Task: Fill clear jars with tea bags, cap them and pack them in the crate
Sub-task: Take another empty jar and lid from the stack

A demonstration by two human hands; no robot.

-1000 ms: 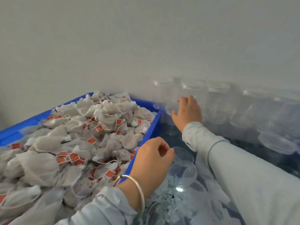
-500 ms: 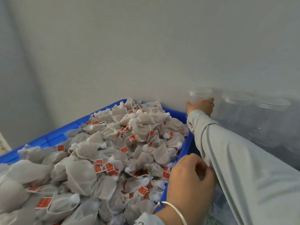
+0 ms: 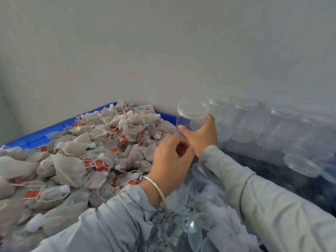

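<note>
While the right hand (image 3: 201, 137) wraps thumb and fingers round the lower part of a clear jar (image 3: 190, 117), the jar stands raised and upright, its clear lid (image 3: 192, 108) on top, just right of the far right corner of the blue crate (image 3: 41, 135). The thumb lies across the jar's near side and the fingertips reach up its right side. Nothing can be seen inside this jar.

Just near and left of it, the left hand (image 3: 171, 160) has its fingers curled toward the jar's base, touching or almost touching the right hand; whether it holds anything cannot be told. A silver bangle (image 3: 156, 188) circles its wrist, and both arms wear pale grey sleeves (image 3: 263, 202).

To the left, the crate is heaped with tea bags (image 3: 87, 157), pale mesh pouches with strings and small red tags. To the right of the held jar, a row of more clear jars (image 3: 245, 120) stands along the grey wall (image 3: 163, 51), blurred, some with lids on. Near the bottom, between the arms, lie loose clear lids (image 3: 196, 231) in a jumble, and another lid (image 3: 301, 165) lies at the right.
</note>
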